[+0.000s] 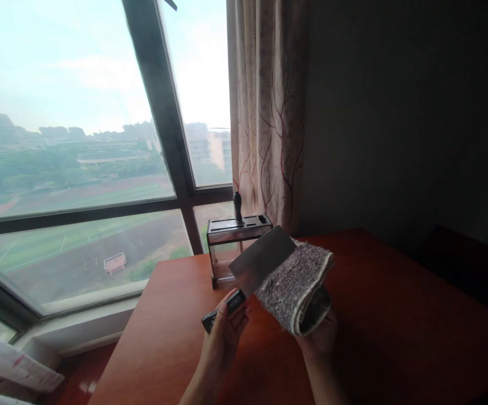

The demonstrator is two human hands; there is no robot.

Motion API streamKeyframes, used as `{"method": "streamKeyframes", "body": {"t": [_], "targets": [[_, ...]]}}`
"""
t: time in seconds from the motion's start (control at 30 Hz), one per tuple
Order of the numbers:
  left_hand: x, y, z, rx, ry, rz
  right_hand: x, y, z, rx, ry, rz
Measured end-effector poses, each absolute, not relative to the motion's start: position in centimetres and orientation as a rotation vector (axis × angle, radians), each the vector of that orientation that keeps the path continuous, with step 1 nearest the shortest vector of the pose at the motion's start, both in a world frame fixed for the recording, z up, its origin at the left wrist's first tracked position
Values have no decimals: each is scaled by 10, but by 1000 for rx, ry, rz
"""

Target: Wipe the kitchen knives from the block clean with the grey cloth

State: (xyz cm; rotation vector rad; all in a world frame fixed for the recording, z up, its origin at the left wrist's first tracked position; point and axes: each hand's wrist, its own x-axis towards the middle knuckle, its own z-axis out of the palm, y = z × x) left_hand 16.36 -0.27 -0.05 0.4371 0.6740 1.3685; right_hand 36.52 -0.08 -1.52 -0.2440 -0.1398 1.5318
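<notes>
Head view: where's the cleaver [263, 260]?

In front of the knife block [230, 232], above the surface [171, 332]; left hand [229, 331] wrapped round its handle [235, 302], right hand [320, 340] gripping the folded cloth [295, 277], apparently against the blade.

Handling advice?

Keep the cloth thick, grip steady.

Both forearms are bare as far as they show: the left forearm [207, 371], slim and smooth in outline, narrows to the wrist, and the right forearm [322, 378], of like build, is dimmer in shadow. The left grip [227, 325] is a bare hand with slender fingers and a rounded thumb tip. The right grip [320, 341] is bare too, its fingers largely hidden.
</notes>
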Motion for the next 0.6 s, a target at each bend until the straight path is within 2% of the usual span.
{"method": "streamKeyframes", "body": {"t": [0.6], "targets": [[164, -1, -1, 424, 559, 1357, 341, 4, -31, -367, -321, 1449]]}}
